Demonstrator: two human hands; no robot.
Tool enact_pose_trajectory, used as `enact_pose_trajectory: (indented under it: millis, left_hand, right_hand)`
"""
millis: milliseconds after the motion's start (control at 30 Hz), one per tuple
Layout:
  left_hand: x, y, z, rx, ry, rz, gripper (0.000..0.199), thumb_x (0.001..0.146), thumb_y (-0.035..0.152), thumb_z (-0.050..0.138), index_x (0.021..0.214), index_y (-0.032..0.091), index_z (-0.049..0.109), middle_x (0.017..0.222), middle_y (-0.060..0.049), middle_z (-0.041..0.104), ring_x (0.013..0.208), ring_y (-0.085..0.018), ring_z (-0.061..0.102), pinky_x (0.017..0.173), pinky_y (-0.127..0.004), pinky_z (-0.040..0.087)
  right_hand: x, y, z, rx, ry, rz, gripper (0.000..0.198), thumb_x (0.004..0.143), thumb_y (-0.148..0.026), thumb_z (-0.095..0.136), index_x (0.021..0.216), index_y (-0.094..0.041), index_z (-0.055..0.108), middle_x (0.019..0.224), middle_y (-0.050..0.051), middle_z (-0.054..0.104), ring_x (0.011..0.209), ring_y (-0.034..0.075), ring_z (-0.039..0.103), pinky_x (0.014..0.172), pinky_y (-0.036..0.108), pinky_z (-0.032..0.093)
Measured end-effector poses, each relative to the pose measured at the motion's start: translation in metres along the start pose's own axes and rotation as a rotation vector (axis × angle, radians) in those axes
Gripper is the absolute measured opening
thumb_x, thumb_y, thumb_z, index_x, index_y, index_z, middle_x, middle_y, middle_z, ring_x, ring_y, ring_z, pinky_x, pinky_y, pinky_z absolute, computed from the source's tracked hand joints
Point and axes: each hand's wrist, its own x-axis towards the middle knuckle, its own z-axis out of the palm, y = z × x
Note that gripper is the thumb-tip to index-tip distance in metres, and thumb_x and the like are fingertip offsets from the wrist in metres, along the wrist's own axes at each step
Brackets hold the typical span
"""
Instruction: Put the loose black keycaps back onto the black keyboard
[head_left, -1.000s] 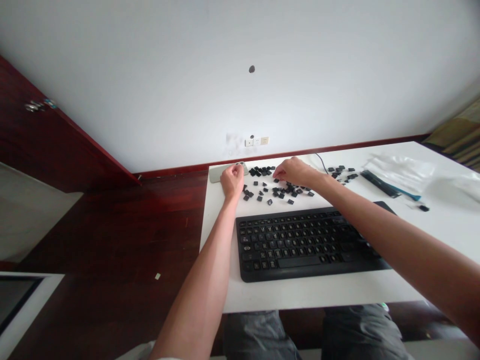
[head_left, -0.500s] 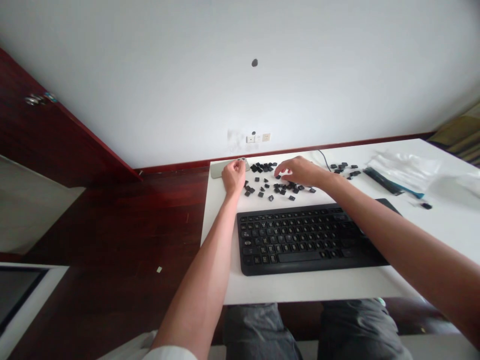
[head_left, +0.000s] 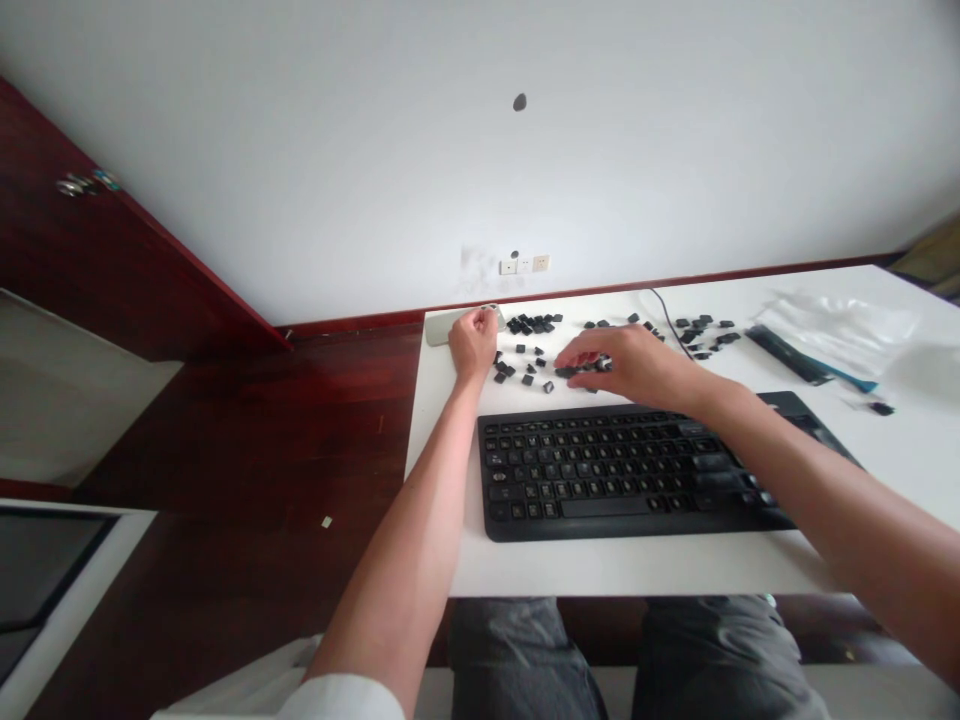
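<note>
Loose black keycaps (head_left: 533,324) lie scattered across the far part of the white table. My left hand (head_left: 472,345) is closed, its fingers curled at the far left corner; whatever they hold, if anything, is hidden. Just beyond and partly under it lies a pale flat phone-like object (head_left: 441,331). My right hand (head_left: 630,362) reaches low over a cluster of keycaps with thumb and fingers spread apart, covering part of the pile. In front of both hands is a black keyboard (head_left: 585,470), its right part crossed by my right forearm.
A black cable (head_left: 670,318) runs from the table's back edge among more keycaps. To the right lie a clear plastic bag (head_left: 832,325), a dark strip with a blue edge (head_left: 795,356) and a small black piece (head_left: 880,408). Wall sockets (head_left: 525,265) sit behind the table.
My right hand has moved slightly right and nearer to me, its thumb and fingers now lower around the keycap cluster. My left hand stays closed at the corner. The view has shifted slightly.
</note>
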Motion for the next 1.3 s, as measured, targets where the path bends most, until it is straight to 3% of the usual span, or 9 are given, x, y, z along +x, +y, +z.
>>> enact_pose_trajectory:
  millis: [167,333,433,633,867,1300]
  left_hand:
    - [0.0,0.003,-0.001,-0.002,-0.001,-0.036,0.037,0.096,0.031,0.057,0.061,0.021,0.057,0.059,-0.001,0.059,0.06,-0.017,0.054,0.065,-0.028,0.036]
    - [0.0,0.005,-0.001,0.006,0.006,-0.047,0.035,0.096,0.027,0.058,0.061,0.02,0.058,0.058,0.0,0.057,0.059,-0.015,0.052,0.064,-0.028,0.034]
    - [-0.001,0.005,-0.001,0.008,0.004,-0.049,0.036,0.096,0.026,0.058,0.061,0.02,0.057,0.057,0.001,0.055,0.058,-0.015,0.049,0.063,-0.029,0.033]
    - [-0.001,0.006,0.0,0.006,-0.005,-0.048,0.039,0.096,0.029,0.059,0.059,0.02,0.055,0.053,0.001,0.048,0.057,-0.015,0.046,0.062,-0.03,0.032]
    - [-0.002,0.004,0.0,0.006,-0.011,-0.029,0.039,0.097,0.03,0.059,0.059,0.02,0.056,0.054,0.001,0.048,0.057,-0.015,0.045,0.063,-0.03,0.032]
    - [-0.004,0.006,0.0,-0.039,-0.023,-0.048,0.038,0.095,0.033,0.062,0.061,0.02,0.054,0.056,0.0,0.051,0.06,-0.015,0.048,0.063,-0.029,0.032]
  right_hand:
    - [-0.027,-0.013,0.017,0.201,-0.121,-0.095,0.017,0.093,-0.031,0.069,0.104,-0.024,0.079,0.105,0.005,0.081,0.093,0.021,0.075,0.084,0.032,0.059]
    - [-0.035,-0.022,0.027,0.288,-0.198,-0.055,0.023,0.091,-0.028,0.071,0.112,-0.024,0.079,0.104,0.003,0.082,0.09,0.019,0.078,0.081,0.03,0.062]
    - [-0.037,-0.029,0.028,0.334,-0.216,-0.031,0.017,0.09,-0.028,0.074,0.106,-0.023,0.08,0.094,0.001,0.083,0.083,0.018,0.079,0.077,0.027,0.062]
    - [-0.039,-0.027,0.033,0.255,-0.252,-0.124,0.008,0.09,-0.023,0.075,0.092,-0.025,0.082,0.091,0.0,0.084,0.077,0.018,0.08,0.072,0.026,0.061]
    - [-0.045,-0.032,0.037,0.092,-0.184,-0.283,0.019,0.095,-0.014,0.068,0.099,-0.025,0.083,0.096,0.002,0.083,0.08,0.018,0.078,0.074,0.028,0.059]
    - [-0.047,-0.038,0.036,0.06,-0.168,-0.296,0.02,0.098,-0.016,0.064,0.095,-0.025,0.082,0.092,0.002,0.082,0.077,0.018,0.077,0.073,0.027,0.058]
